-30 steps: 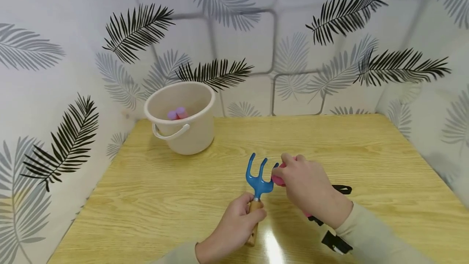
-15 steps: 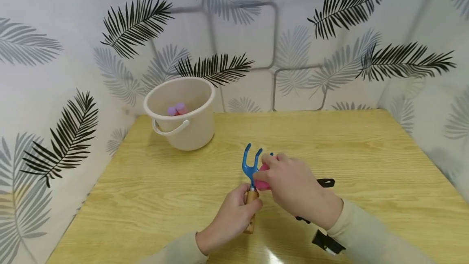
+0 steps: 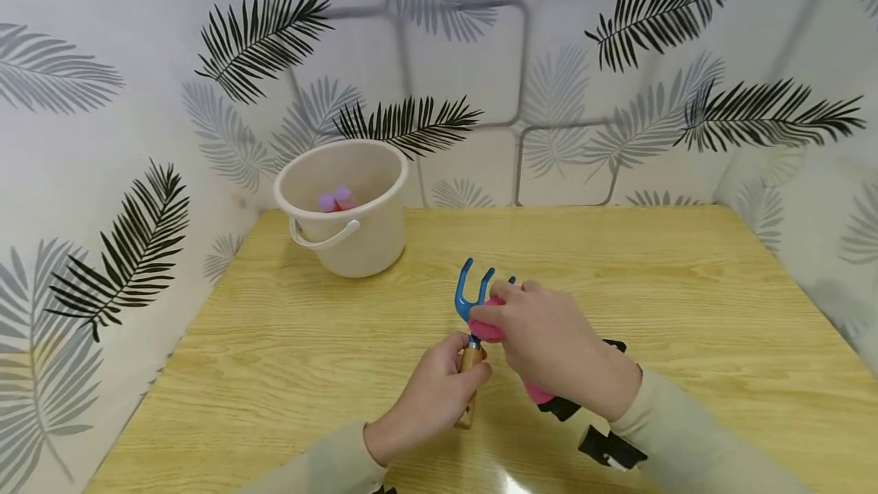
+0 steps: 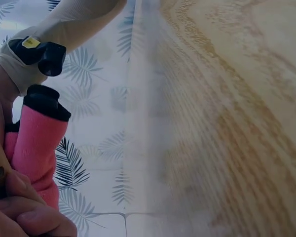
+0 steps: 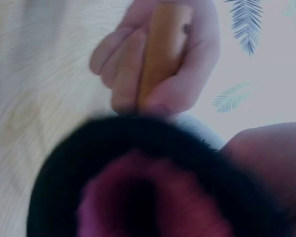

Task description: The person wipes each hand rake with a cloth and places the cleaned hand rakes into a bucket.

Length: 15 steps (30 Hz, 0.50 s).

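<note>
A small garden hand fork with blue tines (image 3: 463, 297) and a wooden handle (image 3: 470, 359) is held above the table. My left hand (image 3: 434, 389) grips its handle just below the metal collar, tines pointing away. With my right hand (image 3: 559, 349) I pinch a pink cloth (image 3: 485, 331) against the base of the tines, hiding part of the fork head. In the left wrist view the soft pink cloth (image 4: 37, 143) hangs in a tube shape with black edging. The right wrist view shows its blurred black rim (image 5: 64, 168) close up, with the wooden handle (image 5: 163, 49) beyond.
A cream bucket (image 3: 366, 246) with a handle stands at the back left of the wood-grain table (image 3: 288, 349). Several pink and purple pieces (image 3: 338, 198) lie inside it. Leaf-patterned sheeting (image 3: 466, 151) rises behind the table and along its sides.
My right hand has moved the cloth left, from the fork's right tine onto the base of the tines. The left hand keeps its grip while the fork shifts slightly away.
</note>
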Available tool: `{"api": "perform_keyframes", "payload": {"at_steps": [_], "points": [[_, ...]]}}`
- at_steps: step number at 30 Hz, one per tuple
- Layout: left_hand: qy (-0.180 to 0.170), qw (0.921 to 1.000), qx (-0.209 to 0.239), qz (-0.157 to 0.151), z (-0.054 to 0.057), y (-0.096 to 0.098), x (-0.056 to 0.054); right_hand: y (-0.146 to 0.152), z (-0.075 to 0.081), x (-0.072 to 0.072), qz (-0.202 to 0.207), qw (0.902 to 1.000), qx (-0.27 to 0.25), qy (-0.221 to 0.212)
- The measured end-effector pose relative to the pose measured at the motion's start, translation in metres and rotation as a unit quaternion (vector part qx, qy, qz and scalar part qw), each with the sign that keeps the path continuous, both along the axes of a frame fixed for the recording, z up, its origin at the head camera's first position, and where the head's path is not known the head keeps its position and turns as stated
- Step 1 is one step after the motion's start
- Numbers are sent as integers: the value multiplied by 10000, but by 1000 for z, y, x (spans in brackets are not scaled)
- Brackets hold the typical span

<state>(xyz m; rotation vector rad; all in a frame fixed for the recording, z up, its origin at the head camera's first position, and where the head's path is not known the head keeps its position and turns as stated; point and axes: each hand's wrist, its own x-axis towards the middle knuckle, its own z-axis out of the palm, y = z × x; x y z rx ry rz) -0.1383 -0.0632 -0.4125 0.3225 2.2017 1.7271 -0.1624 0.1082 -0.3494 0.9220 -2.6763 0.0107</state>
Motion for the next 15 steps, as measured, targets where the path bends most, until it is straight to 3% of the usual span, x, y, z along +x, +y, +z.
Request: {"api": "perform_keyframes", "payload": {"at_steps": [3, 6, 11, 15], "points": [[-15, 10000, 7, 11, -1, 2, 0, 0, 2, 3, -39, 9995, 92, -298], [27, 10000, 25, -42, -3, 5, 1, 0, 1, 3, -57, 9993, 168, -327], [62, 9995, -16, -312, -4, 8, 4, 1, -5, -6, -173, 9998, 58, 81], [99, 9996, -75, -266, -4, 9, 5, 2, -10, -11, -205, 9991, -63, 378]]}}
